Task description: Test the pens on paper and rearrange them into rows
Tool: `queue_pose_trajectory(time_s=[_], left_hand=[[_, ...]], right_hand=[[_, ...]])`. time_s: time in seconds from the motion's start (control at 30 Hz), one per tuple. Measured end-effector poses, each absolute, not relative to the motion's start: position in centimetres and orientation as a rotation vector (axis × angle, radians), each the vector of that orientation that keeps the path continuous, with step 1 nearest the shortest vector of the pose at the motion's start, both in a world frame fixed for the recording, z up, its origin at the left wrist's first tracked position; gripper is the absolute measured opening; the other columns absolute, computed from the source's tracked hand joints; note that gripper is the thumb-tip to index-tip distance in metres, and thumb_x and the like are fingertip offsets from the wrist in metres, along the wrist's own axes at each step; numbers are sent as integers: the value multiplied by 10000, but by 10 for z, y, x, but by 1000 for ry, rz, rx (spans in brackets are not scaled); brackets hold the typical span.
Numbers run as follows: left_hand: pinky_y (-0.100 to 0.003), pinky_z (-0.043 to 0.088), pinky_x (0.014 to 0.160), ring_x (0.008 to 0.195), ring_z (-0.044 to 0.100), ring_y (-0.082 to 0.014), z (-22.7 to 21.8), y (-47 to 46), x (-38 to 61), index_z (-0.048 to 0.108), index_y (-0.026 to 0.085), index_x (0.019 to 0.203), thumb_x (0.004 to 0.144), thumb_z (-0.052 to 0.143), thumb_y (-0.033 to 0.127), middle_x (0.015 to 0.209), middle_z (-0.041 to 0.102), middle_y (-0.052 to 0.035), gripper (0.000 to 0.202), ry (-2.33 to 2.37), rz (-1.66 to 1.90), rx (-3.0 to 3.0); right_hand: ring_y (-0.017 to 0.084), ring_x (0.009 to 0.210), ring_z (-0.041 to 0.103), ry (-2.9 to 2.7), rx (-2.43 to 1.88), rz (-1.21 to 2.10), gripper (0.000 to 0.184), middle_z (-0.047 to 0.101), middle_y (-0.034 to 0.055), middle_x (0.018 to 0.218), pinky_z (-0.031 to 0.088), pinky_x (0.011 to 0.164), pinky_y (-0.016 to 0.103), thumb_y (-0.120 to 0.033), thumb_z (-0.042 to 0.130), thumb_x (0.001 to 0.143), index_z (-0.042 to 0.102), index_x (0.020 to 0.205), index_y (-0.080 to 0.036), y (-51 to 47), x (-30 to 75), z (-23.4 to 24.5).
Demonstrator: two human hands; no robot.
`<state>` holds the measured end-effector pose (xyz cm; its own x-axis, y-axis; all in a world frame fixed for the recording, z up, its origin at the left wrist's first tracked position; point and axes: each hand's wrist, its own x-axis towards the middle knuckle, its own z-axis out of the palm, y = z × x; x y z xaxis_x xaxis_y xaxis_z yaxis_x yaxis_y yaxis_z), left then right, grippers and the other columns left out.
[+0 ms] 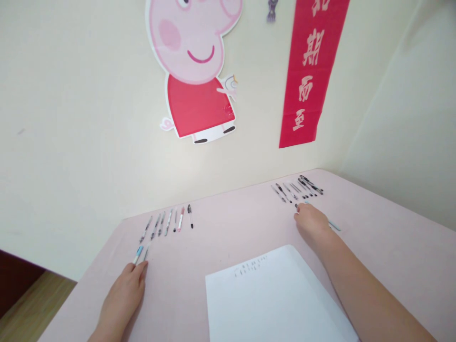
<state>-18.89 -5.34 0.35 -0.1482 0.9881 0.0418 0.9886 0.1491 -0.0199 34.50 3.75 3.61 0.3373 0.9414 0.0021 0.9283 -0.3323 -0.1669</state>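
My left hand is closed at the left front of the table, its fingers on a slim grey pen. Beside it lies a white pen with a blue cap, its lower end hidden by the fingers. My right hand rests closed on the right side of the table. A pen's dark tip pokes out at its fingertips; the rest is covered. A light blue pen runs behind that hand, showing on both sides.
Left of centre is a row of several pens; another row, mostly black pens, lies at the back right. White paper with small writing is on the pink table. Behind the table stands a wall with a cartoon pig cutout and red banner.
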Motion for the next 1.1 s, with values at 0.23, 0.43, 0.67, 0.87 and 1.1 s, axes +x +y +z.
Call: queue_pose_trajectory(time_s=[0.23,0.43,0.67,0.87,1.1], left_hand=[[-341,419,758,792,564,-213,24,-63,-166,543,156,1133,881,227,250,920,548,-103,415,-2350,44,-1912],[-375,410,803,924,519,-267,43,-65,-130,532,120,1162,880,271,315,1058,527,-141,431,-2124,23,-1816],[-369,397,887,987,496,-230,40,-51,-61,551,147,1137,864,348,298,1081,530,-113,373,-1953,-327,-2271],[-376,415,869,980,499,-209,44,-41,13,559,183,1116,851,376,201,1064,546,-102,323,-1777,-549,-2629],[-319,410,862,995,506,-186,30,-18,80,540,171,1095,838,410,159,1077,525,-102,288,-1684,-404,-2844]], right_hand=[[277,915,609,-1616,-2622,262,297,629,186,992,450,656,322,-171,488,736,623,996,-120,41,379,32],[279,838,629,-1735,-2610,400,215,657,198,843,447,647,323,-123,541,682,677,847,-100,45,374,22],[257,847,619,-1998,-2390,436,215,667,177,902,407,633,297,-159,507,705,659,851,-120,39,318,26],[223,788,608,-2149,-2081,342,230,673,122,856,358,609,278,-266,435,813,635,792,-154,23,261,19],[161,729,567,-2228,-1762,418,181,651,65,797,326,620,239,-274,469,826,599,751,-173,18,241,6]])
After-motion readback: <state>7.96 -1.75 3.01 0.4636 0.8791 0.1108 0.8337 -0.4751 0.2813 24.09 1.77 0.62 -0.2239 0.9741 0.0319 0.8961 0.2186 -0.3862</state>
